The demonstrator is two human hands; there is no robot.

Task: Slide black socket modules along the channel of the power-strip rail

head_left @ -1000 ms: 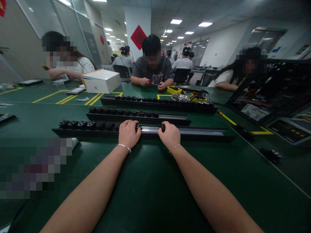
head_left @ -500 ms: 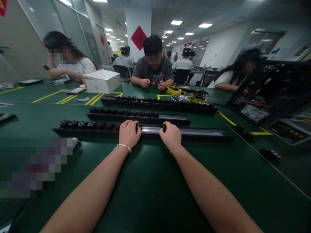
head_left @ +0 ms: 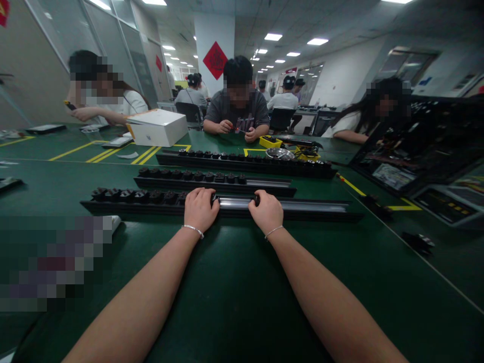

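Note:
In front of me a long black power track (head_left: 313, 212) lies across the table, with a shiny strip along its channel. Several black socket modules (head_left: 139, 195) sit in a row on its left half. My left hand (head_left: 200, 207) has its fingers wrapped round a black socket module on the track, mostly hidden by the hand. Further right, my right hand (head_left: 266, 207) grips another black socket module (head_left: 257, 199), of which only a dark edge shows. A bare stretch of shiny channel separates the two hands.
Behind stand a shorter track (head_left: 272, 190) and a longer one (head_left: 234, 164), both carrying modules. Beyond them are a white box (head_left: 158, 127), a metal dish (head_left: 280, 153) and a yellow tray (head_left: 269, 141). An opened black panel (head_left: 423, 146) stands at right. Co-workers sit around the table.
My right hand is very slightly further right, with the module in its grip. The left hand keeps its hold; the view has shifted slightly.

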